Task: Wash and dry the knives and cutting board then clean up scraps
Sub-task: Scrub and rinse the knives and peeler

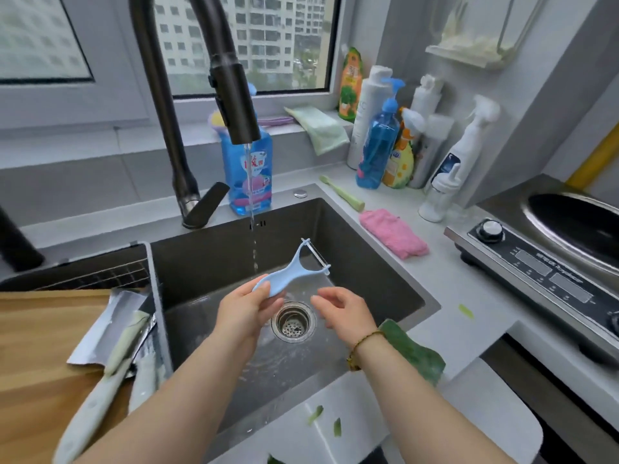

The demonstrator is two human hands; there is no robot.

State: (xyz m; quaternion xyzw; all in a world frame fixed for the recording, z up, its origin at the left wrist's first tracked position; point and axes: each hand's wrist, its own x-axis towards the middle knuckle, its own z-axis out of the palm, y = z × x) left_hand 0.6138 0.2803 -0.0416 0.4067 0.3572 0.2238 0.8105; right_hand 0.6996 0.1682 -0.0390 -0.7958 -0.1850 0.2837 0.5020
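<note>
My left hand (246, 308) grips the handle of a light blue peeler (294, 271) over the sink (368, 262), its blade pointing up and right beside the thin stream of water from the black faucet (234, 95). My right hand (341, 309) hovers just right of the peeler with loosely curled fingers, holding nothing. A cleaver with a white handle (107, 346) lies on the wooden cutting board (40, 346) at the left, with a second knife partly hidden under it. Green peel scraps (415, 353) lie on the counter edge and front ledge.
A pink cloth (393, 232) and a green toothbrush (341, 192) lie right of the sink. Several detergent bottles (378, 145) stand at the back right, a blue bottle (249, 175) behind the faucet. An induction cooker with a wok (552, 256) fills the right.
</note>
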